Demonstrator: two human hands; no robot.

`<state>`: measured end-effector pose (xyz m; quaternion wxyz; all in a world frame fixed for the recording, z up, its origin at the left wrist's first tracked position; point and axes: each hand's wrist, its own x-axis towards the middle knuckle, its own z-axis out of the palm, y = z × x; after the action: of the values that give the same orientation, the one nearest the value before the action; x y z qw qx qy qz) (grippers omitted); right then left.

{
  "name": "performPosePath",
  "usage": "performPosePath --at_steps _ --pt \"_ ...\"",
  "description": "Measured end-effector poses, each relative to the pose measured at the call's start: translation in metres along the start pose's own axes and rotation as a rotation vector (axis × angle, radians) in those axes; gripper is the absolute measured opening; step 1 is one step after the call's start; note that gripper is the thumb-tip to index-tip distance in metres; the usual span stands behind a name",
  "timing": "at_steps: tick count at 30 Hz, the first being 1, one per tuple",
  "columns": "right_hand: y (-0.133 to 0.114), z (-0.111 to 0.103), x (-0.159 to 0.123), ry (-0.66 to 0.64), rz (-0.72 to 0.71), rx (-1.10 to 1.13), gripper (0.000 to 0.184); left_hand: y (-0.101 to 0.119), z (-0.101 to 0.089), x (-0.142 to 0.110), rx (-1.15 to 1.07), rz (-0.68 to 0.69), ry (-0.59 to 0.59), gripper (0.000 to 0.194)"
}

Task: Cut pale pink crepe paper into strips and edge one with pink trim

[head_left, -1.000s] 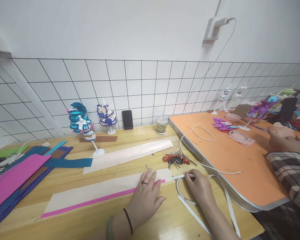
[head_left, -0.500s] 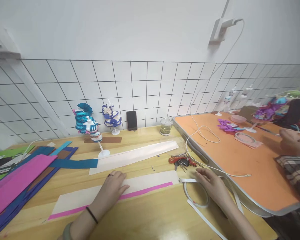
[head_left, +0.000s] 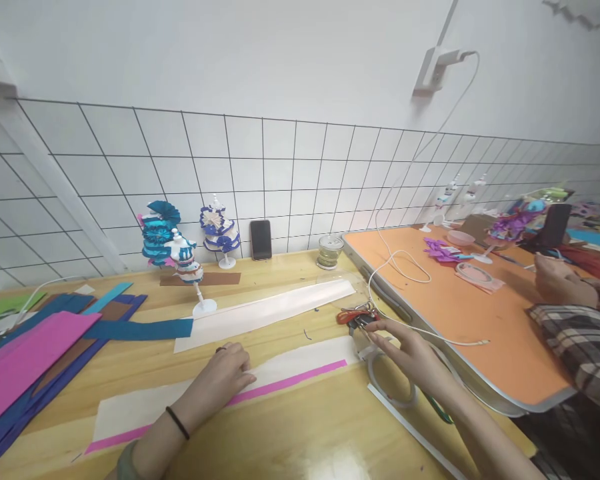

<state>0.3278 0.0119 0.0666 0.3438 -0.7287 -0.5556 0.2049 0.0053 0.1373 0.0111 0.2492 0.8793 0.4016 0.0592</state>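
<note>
My left hand (head_left: 224,377) lies palm down, fingers together and stretched out, on a long white paper strip with a pink edge (head_left: 300,373) on the wooden table. My right hand (head_left: 409,357) hovers over the strip's right end, fingers spread, its tips near a bunch of keys with a red tag (head_left: 356,316). A white tape ring (head_left: 387,388) lies just under that hand, with a loose white strip (head_left: 415,433) trailing toward the table's front edge. Nothing shows inside either hand.
A second white strip (head_left: 265,311) lies further back. Pink, blue and brown paper sheets (head_left: 35,347) pile at the left. Small dressed mannequins (head_left: 177,250), a phone (head_left: 261,239) and a glass jar (head_left: 329,251) stand by the wire grid. A person in a plaid sleeve (head_left: 577,327) works at the orange board (head_left: 450,307).
My left hand slid left along the pink-edged strip. My right hand lifted from the tape ring and moved up toward the keys.
</note>
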Motion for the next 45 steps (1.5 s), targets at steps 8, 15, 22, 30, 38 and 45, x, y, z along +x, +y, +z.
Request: performPosePath --at_steps 8,15,22,30,38,45 --pt "-0.009 -0.022 0.000 0.178 0.132 0.386 0.036 -0.013 -0.011 -0.012 -0.025 -0.088 -0.113 0.030" --pt "-0.019 0.016 0.001 -0.303 -0.067 0.131 0.030 -0.027 -0.033 -0.034 0.092 -0.140 -0.218 0.008" --pt "-0.041 0.068 0.022 -0.520 -0.303 -0.167 0.043 -0.018 -0.038 -0.045 0.141 -0.073 -0.196 0.007" --pt "-0.034 0.086 0.041 -0.759 -0.448 -0.334 0.050 -0.026 -0.037 -0.054 0.168 -0.130 -0.201 0.004" --pt "-0.034 0.084 0.031 -0.746 -0.465 -0.326 0.024 -0.047 -0.037 -0.068 0.098 -0.179 -0.203 0.007" --pt "-0.034 0.085 0.030 -0.728 -0.423 -0.298 0.019 -0.080 -0.056 -0.102 0.118 -0.316 -0.174 0.008"
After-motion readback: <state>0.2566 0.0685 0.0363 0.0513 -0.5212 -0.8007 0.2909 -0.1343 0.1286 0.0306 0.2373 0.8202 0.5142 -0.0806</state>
